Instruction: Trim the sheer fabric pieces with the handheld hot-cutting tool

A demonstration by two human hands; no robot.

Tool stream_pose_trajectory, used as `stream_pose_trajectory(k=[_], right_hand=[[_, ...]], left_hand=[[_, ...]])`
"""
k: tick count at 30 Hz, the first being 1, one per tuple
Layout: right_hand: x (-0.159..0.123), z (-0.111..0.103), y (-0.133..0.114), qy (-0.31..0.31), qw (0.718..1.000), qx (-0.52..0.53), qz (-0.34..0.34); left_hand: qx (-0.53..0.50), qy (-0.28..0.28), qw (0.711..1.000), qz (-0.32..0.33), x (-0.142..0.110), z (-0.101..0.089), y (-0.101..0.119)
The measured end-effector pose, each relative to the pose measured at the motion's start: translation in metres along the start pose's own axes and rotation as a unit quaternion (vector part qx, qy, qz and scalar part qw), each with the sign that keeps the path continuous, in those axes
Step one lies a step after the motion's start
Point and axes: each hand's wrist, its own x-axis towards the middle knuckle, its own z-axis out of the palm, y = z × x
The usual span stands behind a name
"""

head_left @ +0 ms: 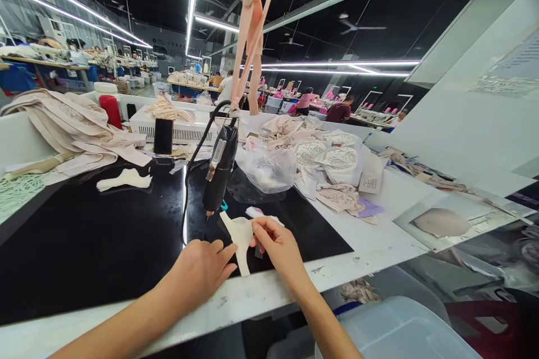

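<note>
On the black mat point(105, 241) lies a cream fabric piece point(239, 234) with curved edges. My left hand point(204, 266) is at its left side, fingers bent, with the fingertips holding its edge. From the right, my right hand point(278, 244) pinches the opposite edge between thumb and fingers. Just behind them hangs a black corded hand tool point(221, 168), its narrow metal tip pointing down at the mat. A small white piece with pink marks point(265, 215) lies partly behind my right hand. Close to the tool's tip is a small teal clip-like item point(223, 206).
Another cream stack point(124, 179) lies at the mat's left. Behind are a phone point(163, 136), a white vented box point(181, 130), a clear plastic bag point(267, 165) and patterned fabric pieces point(337, 157). Peach cloth strips point(251, 28) suspend the tool. A translucent bin point(404, 328) stands below right.
</note>
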Motion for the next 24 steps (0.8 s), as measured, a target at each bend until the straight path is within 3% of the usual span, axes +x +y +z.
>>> stream_pose_trajectory(k=[10, 16, 20, 24], right_hand=[[0.032, -0.009, -0.031, 0.064, 0.993, 0.060, -0.075], [0.017, -0.012, -0.050, 0.073, 0.985, 0.105, -0.116], [-0.012, -0.003, -0.054, 0.036, 0.983, 0.138, -0.118], [-0.033, 0.011, -0.053, -0.054, 0.974, 0.199, -0.097]], left_hand=[[-0.035, -0.010, 0.999, -0.014, 0.003, 0.000, 0.000], [-0.138, 0.001, 0.990, -0.039, 0.002, -0.001, -0.002], [-0.273, 0.021, 0.960, -0.050, -0.006, -0.003, -0.013], [-0.412, 0.036, 0.908, -0.072, -0.017, -0.005, -0.027]])
